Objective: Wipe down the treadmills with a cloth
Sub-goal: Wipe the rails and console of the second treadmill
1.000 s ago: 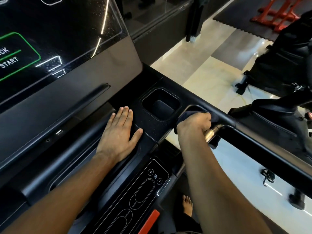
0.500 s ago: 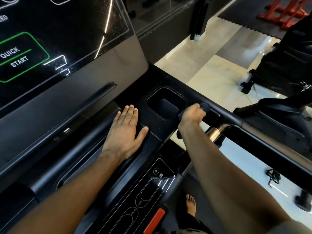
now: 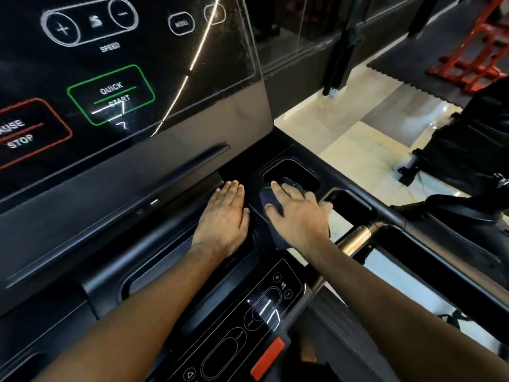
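- While the left hand lies flat, fingers straight, on the treadmill console, the right hand presses the dark cloth with spread fingers at the near rim of the cup holder, cloth partly dipping in.
- A metal handlebar sensor sits just right of that wrist.
- Half a second back, the cloth was on the side rail; now it's over by the cup holder.

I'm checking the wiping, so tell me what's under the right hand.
A dark cloth lies under the right hand, pressed on the console by the cup holder. The surface beneath the cloth is hidden.
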